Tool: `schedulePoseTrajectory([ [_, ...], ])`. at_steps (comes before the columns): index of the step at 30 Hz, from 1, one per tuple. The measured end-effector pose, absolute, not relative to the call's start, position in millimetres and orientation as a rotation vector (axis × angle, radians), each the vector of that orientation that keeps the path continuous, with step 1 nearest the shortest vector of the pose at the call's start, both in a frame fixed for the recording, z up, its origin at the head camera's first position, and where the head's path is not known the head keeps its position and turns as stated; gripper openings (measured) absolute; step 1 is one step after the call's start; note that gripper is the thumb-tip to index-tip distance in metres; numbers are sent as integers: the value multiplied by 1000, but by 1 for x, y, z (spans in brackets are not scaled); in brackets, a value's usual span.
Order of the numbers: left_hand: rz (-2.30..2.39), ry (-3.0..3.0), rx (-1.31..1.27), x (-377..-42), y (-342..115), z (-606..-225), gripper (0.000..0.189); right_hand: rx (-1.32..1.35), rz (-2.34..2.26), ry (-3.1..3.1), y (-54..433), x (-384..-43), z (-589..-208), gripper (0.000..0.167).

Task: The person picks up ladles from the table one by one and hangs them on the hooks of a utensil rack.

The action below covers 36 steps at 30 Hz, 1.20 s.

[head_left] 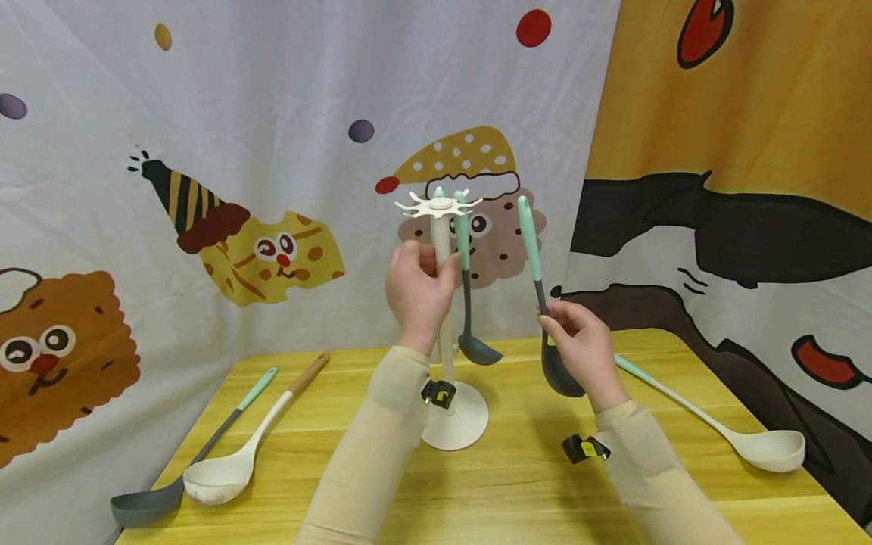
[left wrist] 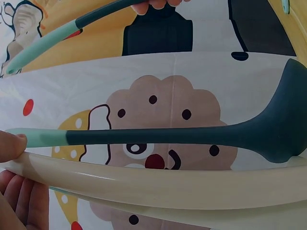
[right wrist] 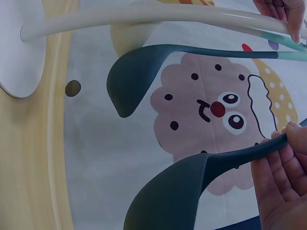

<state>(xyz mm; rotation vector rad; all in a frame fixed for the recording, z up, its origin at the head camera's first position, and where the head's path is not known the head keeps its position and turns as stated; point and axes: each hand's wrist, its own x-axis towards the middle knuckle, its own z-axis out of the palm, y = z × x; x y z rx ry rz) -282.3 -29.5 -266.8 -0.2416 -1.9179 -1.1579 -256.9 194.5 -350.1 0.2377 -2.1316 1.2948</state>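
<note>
"Both engaged: your left hand (head_left: 419, 291) grips the rack (head_left: 446, 325) by its pole, your right hand (head_left: 583, 350) pinches the dark-bowled ladle (head_left: 530, 242) by its shaft."

"Where is that ladle?"

"Raised over the table (head_left: 518, 484), mint handle up, right of the rack; a gap parts it from the hanging ladle (head_left: 466, 280)."

"And your edges?"

"The rack's base (head_left: 465, 425) stands toward the back edge. At your far left, a grey ladle (head_left: 215, 437) brings its bowl to the side edge; a white ladle (head_left: 766, 450) lies near the right one."

"Your surroundings?"

"Yellow wood grain below, cartoon-printed curtain (head_left: 306, 76) behind."
</note>
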Motion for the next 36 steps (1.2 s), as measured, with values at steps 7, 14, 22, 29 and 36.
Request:
schedulePoseTrajectory([
  [7, -1157, -1916, -245, -281, -30, -266, 27, 296, 1338, -2093, 189, -255, -352, 19],
  [14, -1157, -1920, -252, -281, -30, -266, 27, 301, 1359, -2083, 183, -252, -349, 20],
  [22, -1155, -1912, -254, -281, -29, -266, 27, 327, 1372, -2084, 175, -251, -345, 20],
  [29, -1145, -1905, -261, -282, -30, -266, 27, 319, 1357, -2103, 168, -253, -343, 20],
  [36, -1150, -1908, -267, -283, -31, -267, 27, 319, 1371, -2128, 163, -254, -341, 21],
])
